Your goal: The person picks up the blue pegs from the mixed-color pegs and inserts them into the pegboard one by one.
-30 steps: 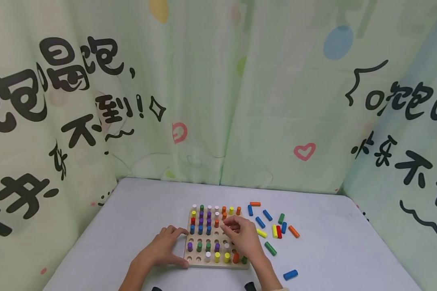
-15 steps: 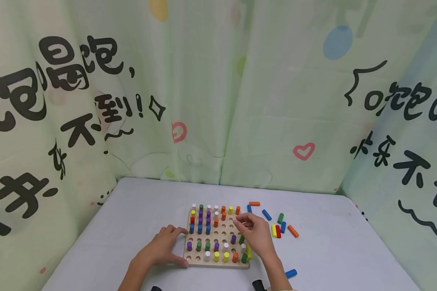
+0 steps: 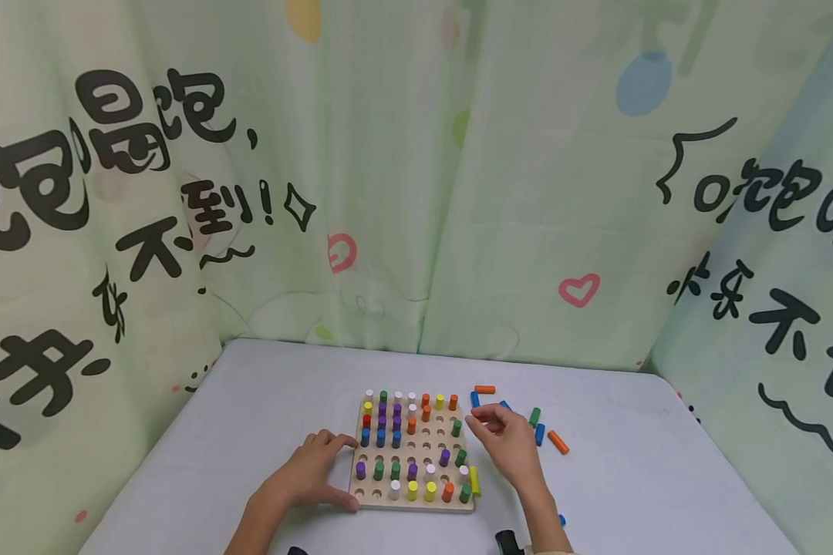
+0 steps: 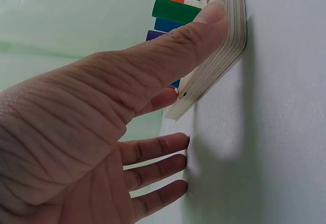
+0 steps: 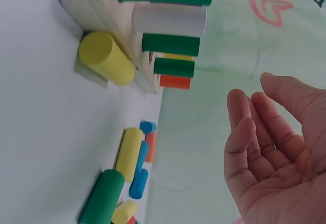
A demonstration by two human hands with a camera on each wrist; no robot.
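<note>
Loosely bent round nothing, the fingers of the right hand [image 3: 510,447] hang just off the board's right side, near a green peg [image 3: 456,428] that stands upright in a hole. Likewise clasping nothing, the left hand [image 3: 312,472] is spread at the opposite side: its thumb lies at the board's near left corner, its index fingertip at the left edge farther back, while the left wrist view shows the other three fingers nearly straight, tips by the table [image 3: 666,478]. Between the hands the board [image 3: 419,452] lies flat on the table, with upright pegs in many holes: three blue pegs [image 3: 381,438] side by side at the left, purple pegs [image 3: 382,423] behind them, a red peg [image 3: 366,422] at the left edge, and two yellow pegs [image 3: 421,491] in the nearest row, followed by an orange peg [image 3: 447,492]. Along the right edge, the near end has a loose yellow peg [image 5: 106,58] lying just beside it. More loose pegs lie right of the board, among them an orange one [image 3: 558,442] and a blue one [image 3: 540,435] beyond the right hand. Behind the table hangs a pale green curtain [image 3: 389,154].
</note>
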